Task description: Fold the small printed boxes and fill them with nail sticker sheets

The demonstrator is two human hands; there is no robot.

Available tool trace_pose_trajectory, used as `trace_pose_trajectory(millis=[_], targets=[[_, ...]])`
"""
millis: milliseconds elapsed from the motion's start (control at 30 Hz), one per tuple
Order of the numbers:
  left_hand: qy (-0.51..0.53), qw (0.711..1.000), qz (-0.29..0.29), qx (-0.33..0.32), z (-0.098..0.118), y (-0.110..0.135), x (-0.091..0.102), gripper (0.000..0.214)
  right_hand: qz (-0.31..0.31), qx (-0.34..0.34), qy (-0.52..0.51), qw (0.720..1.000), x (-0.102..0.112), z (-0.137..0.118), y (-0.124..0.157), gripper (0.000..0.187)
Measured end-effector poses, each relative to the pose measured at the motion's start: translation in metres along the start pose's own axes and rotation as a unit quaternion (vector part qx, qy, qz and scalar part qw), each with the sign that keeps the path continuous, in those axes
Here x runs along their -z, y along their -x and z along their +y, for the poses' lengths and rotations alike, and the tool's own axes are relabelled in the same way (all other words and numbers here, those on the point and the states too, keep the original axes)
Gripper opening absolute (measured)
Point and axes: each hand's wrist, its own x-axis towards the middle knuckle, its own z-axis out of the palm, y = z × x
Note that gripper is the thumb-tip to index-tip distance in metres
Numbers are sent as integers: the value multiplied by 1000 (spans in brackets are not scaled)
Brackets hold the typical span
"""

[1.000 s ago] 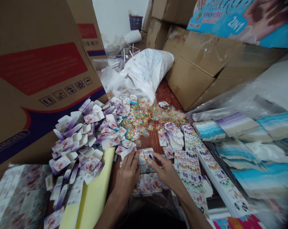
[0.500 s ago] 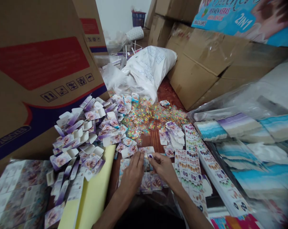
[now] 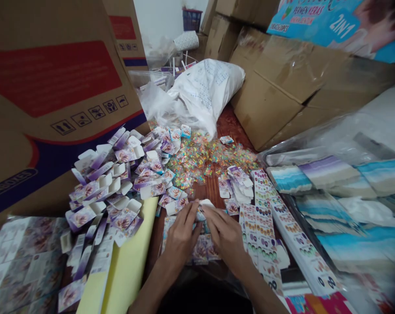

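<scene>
A small printed cardboard box (image 3: 206, 203) with a white flap is pinched between my two hands at the near middle of the table. My left hand (image 3: 183, 229) closes on its left side, and the fingers of my right hand (image 3: 224, 229) press at its right, partly covering it. Beneath my hands lie rows of flat small boxes (image 3: 200, 252) with purple pictures. Just beyond is a spread of clear sachets (image 3: 197, 161) with colourful candy. A heap of open-ended boxes (image 3: 119, 174) rises to the left.
Sticker sheets (image 3: 258, 235) and a stack of folded cartons (image 3: 240, 185) lie at the right. Yellow card (image 3: 132, 253) lies at the left. A white sack (image 3: 210, 87) stands behind the sachets. Large cardboard boxes (image 3: 276, 87) wall both sides; plastic-wrapped printed packs (image 3: 341, 174) fill the far right.
My right hand has come closer to my left, and its fingers have moved over the small box. The box's white flap now shows raised between my fingertips. The view has shifted slightly.
</scene>
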Motion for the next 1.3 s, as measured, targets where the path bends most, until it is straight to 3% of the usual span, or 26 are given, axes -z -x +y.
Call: trace_pose_trajectory(millis=[167, 300, 400, 600, 700, 833, 1000, 1167, 1300], targets=[[170, 982, 13, 80, 13, -3, 4, 54, 130, 21, 11, 991, -3, 0, 22, 44], [240, 956, -18, 167, 16, 2, -2, 47, 140, 41, 21, 989, -9, 4, 23, 45], [240, 953, -26, 185, 17, 3, -3, 44, 145, 28, -8, 989, -14, 4, 18, 37], [194, 966, -39, 166, 11, 9, -6, 61, 124, 20, -95, 988, -16, 0, 13, 37], [123, 986, -34, 112, 8, 12, -6, 59, 84, -52, -133, 986, -14, -2, 9, 25], [48, 996, -33, 61, 8, 12, -6, 49, 63, -183, -192, 962, -10, 2, 1, 14], [13, 998, -21, 57, 7, 14, -9, 45, -21, -161, -235, 959, -7, 10, -6, 15], [-6, 998, -35, 51, 6, 15, -9, 45, 6, -170, -212, 962, -9, 7, -6, 16], [-5, 998, -34, 44, 9, 13, -5, 45, 0, -253, -242, 937, -7, 9, -8, 16]])
